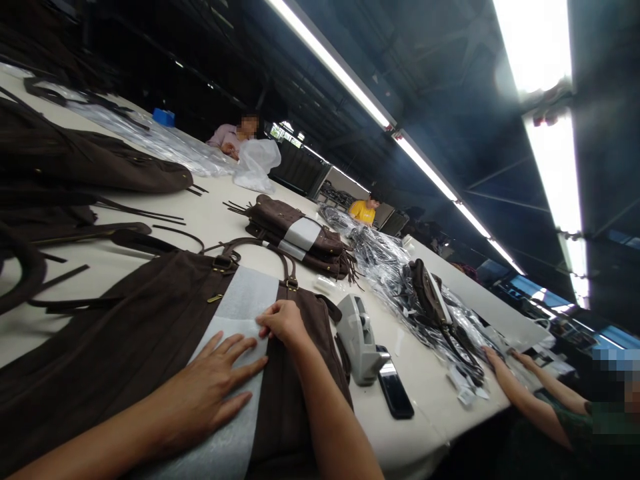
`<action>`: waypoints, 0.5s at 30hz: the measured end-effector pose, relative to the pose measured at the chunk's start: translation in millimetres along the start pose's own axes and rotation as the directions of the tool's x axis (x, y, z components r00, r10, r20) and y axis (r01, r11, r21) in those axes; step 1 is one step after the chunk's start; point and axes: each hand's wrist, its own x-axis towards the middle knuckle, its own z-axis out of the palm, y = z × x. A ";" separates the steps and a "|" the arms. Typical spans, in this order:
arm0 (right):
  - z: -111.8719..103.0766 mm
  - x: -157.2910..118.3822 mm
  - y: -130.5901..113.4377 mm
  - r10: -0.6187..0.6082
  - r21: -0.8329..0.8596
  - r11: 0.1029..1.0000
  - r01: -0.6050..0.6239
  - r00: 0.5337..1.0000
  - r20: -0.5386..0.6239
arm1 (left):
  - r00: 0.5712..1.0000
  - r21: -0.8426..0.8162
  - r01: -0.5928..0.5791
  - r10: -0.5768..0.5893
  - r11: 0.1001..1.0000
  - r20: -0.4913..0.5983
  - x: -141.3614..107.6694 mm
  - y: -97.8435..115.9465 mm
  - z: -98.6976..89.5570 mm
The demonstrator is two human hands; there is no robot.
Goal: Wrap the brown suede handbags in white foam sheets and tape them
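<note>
A large dark brown handbag (150, 300) lies flat on the table before me, its handles folded toward the far side. A band of thin white wrapping sheet (253, 287) runs across its middle. My left hand (220, 377) rests flat on that sheet with its fingers spread. At the sheet's right edge, my right hand (284, 323) is closed in a pinch, thumb and fingertips together on the border; whether tape is between them I cannot tell. A grey tape dispenser (357, 340) stands just right of the bag.
A black phone (395, 390) lies by the dispenser. Beyond are wrapped brown bags (295, 233), plastic-covered bags (380, 253) and more brown bags (85, 160) at left. The white table (215, 200) stretches away. A co-worker's hands (500, 363) are at right; other people sit farther off.
</note>
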 end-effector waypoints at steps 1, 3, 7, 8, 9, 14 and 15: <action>-2.0 3.4 -2.0 0.013 -0.009 1.000 -0.012 0.999 0.032 | 1.000 -0.002 0.004 -0.004 1.000 0.015 0.3 0.5 -0.9; -7.1 9.1 -5.7 0.046 -0.038 0.998 -0.042 0.993 0.104 | 0.999 -0.003 0.019 -0.019 1.000 0.044 0.7 0.5 -1.2; -18.0 12.1 -3.6 0.089 -0.117 0.991 -0.068 0.978 0.187 | 0.999 0.002 0.021 -0.021 1.000 0.038 1.0 -2.7 2.8; -20.1 10.7 -0.8 0.086 -0.136 0.989 -0.061 0.978 0.190 | 0.999 0.006 0.014 -0.014 1.000 0.030 1.0 -3.8 4.2; -21.9 8.6 2.4 0.077 -0.149 0.988 -0.049 0.979 0.189 | 1.000 0.009 0.006 -0.006 1.000 0.022 0.9 -5.0 5.6; -27.6 -10.5 16.5 0.054 -0.131 0.991 -0.035 0.987 0.148 | 0.999 -0.017 -0.024 0.023 1.000 -0.035 0.5 -10.5 13.1; -28.4 -16.3 18.7 0.059 -0.121 0.992 -0.041 0.987 0.149 | 0.999 -0.021 -0.027 0.026 0.999 -0.043 0.8 -11.2 14.1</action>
